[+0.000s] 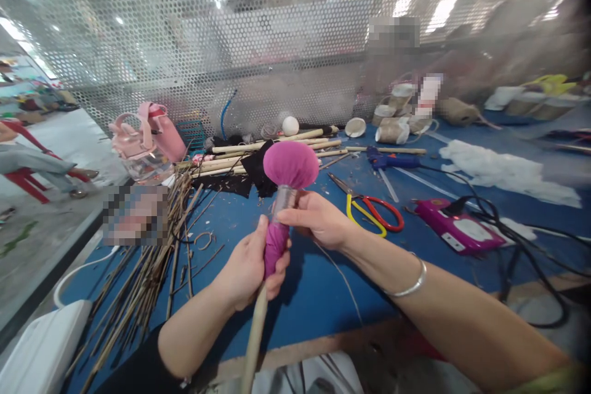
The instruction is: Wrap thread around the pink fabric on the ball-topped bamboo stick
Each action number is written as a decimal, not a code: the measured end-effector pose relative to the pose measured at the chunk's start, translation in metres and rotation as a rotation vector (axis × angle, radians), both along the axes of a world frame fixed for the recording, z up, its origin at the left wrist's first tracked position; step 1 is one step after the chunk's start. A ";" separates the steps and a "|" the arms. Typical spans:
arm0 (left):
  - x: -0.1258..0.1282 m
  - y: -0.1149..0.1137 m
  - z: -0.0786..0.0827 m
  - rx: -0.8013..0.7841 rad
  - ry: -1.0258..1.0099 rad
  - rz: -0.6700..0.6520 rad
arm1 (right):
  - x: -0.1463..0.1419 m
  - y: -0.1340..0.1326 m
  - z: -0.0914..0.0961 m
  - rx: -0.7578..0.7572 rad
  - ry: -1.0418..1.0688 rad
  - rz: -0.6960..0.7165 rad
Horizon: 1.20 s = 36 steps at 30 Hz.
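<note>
A wooden stick (pixel 253 338) stands upright in front of me, topped with a round ball wrapped in magenta cloth (pixel 290 164). My left hand (pixel 252 266) is closed around the cloth-covered shaft just below the ball. My right hand (pixel 318 219) pinches the neck under the ball, where clear tape or thread (pixel 284 198) is wound round the cloth. A thin thread (pixel 341 280) trails from there toward me. A silver bangle (pixel 410 286) sits on my right wrist.
On the blue table (pixel 323 295) lie scissors with yellow and red handles (pixel 369 209), a blue glue gun (pixel 390 161), a magenta device with black cables (pixel 455 228), white stuffing (pixel 503 172), bamboo sticks (pixel 268 151), twigs (pixel 148 271) and a pink bag (pixel 148 135). A perforated metal screen (pixel 231 43) stands behind.
</note>
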<state>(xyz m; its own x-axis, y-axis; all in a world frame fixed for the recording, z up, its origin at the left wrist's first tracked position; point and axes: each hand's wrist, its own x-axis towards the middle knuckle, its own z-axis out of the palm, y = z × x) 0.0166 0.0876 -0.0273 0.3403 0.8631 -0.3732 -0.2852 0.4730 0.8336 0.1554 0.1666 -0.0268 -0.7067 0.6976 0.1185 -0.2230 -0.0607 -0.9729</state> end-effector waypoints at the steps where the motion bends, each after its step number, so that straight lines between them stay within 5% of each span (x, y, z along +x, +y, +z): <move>1: 0.003 -0.002 0.001 0.066 0.154 0.104 | -0.001 -0.001 0.000 0.011 -0.019 -0.017; 4: 0.011 -0.009 0.004 0.205 0.357 0.236 | -0.002 -0.003 0.005 0.040 -0.074 -0.031; 10: 0.011 -0.012 0.006 0.297 0.423 0.267 | 0.009 -0.001 0.019 0.234 -0.320 -0.135; 14: 0.007 -0.011 0.004 0.303 0.429 0.309 | 0.013 0.000 0.020 0.301 -0.248 -0.112; 26: 0.007 -0.016 0.007 0.412 0.611 0.398 | 0.010 -0.006 0.011 -0.198 0.062 0.074; 36: 0.002 -0.013 0.011 0.258 0.415 0.372 | 0.006 -0.001 0.005 -0.223 0.007 0.009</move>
<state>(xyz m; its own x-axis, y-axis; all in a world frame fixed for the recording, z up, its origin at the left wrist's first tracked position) 0.0185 0.0750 -0.0163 -0.1298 0.9763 -0.1733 -0.0196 0.1723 0.9849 0.1611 0.1653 -0.0218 -0.7128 0.7005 -0.0333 -0.2280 -0.2764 -0.9336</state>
